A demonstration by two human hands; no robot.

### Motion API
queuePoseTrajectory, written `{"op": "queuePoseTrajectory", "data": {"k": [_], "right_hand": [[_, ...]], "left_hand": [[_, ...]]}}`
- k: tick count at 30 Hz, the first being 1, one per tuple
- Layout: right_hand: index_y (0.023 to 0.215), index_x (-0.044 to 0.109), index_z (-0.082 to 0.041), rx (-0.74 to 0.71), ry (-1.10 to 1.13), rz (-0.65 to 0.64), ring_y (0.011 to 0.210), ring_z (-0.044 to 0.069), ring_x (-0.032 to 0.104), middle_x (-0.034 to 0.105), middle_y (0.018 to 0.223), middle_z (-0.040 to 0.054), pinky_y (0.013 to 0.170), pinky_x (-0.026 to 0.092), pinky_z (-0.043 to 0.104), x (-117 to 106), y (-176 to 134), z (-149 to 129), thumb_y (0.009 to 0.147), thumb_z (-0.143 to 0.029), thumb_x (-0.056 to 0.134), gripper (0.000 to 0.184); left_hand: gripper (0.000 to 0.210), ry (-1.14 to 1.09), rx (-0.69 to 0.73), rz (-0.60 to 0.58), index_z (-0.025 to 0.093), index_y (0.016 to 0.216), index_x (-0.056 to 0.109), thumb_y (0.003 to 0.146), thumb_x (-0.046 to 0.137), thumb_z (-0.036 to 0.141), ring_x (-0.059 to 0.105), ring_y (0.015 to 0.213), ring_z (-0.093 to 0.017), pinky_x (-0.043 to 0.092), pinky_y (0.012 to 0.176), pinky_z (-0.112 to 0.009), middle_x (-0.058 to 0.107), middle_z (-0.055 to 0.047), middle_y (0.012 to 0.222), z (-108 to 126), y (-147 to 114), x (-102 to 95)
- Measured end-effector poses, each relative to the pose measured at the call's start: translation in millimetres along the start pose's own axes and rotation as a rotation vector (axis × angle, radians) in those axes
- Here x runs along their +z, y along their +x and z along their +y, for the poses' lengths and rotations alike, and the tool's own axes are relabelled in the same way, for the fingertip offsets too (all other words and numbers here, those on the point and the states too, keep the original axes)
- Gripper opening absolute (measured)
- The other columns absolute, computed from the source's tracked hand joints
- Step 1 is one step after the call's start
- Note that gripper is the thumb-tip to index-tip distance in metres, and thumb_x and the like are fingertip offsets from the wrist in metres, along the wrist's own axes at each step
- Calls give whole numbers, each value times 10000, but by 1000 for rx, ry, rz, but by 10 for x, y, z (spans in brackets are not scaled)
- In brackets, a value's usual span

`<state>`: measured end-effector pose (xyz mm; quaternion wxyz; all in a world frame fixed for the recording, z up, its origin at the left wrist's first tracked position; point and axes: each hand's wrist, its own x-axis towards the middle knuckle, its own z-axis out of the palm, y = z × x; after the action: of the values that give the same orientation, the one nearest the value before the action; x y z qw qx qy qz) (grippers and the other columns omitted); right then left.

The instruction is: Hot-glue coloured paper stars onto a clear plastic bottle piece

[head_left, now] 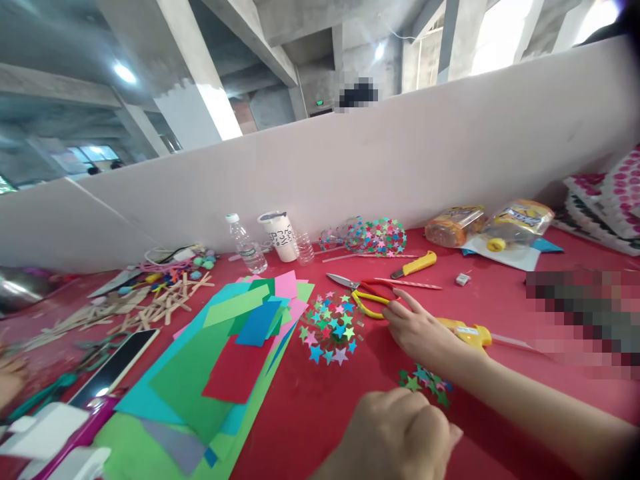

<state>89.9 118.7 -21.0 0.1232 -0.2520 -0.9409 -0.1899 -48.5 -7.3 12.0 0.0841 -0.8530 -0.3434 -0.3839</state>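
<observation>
On my feed the scissors (354, 285) lie just ahead and left of my right hand (417, 327), its fingertips at the red and yellow handles; I can't tell whether they grip or merely touch. My left hand (395, 437) is curled into a fist, nearer me; I can't see whether anything is inside it.

A leftward swing could push the blades into the star cluster (333, 327), which sits close by the right fingertips, and scatter it. The cutter (415, 265), just beyond those fingers, has its blade end toward them, so a careless reach could nick me. The glue gun (465, 330) is beside the right wrist, its front hidden; if hot, it could burn. Dropping the right forearm could drag the loose stars (423, 381) below it.

My best room is the red table (295, 413) left of the fist, bounded by the paper (193, 380). Far ahead of both hands, the partition (320, 167) limits reach; the near edge is out of view.
</observation>
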Motion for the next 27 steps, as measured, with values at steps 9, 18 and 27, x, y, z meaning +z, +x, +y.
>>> {"op": "queuePoseTrajectory", "data": {"k": [9,18,27], "right_hand": [[733,732,-161,-75,6,-31,1022,310,507,652,858,91,1169,109,560,106,-48,10,787,-111,629,126],[757,693,-164,65,201,-6,946,267,534,647,845,82,1056,333,513,-77,8,44,822,-77,595,147],[795,620,-201,413,535,102,870,186,559,621,892,56,737,517,295,-628,-270,-109,875,-131,538,135]], "left_hand": [[368,-189,-175,-172,208,593,429,928,453,357,501,381,-118,225,431,-280,527,16,436,-113,-230,222],[162,-478,-722,-328,212,712,474,861,526,247,444,469,-98,268,461,-227,511,37,561,-123,-164,143],[171,-1019,-1142,-274,188,915,538,828,581,329,450,453,-66,313,410,-177,567,23,688,-148,-96,192]]}}
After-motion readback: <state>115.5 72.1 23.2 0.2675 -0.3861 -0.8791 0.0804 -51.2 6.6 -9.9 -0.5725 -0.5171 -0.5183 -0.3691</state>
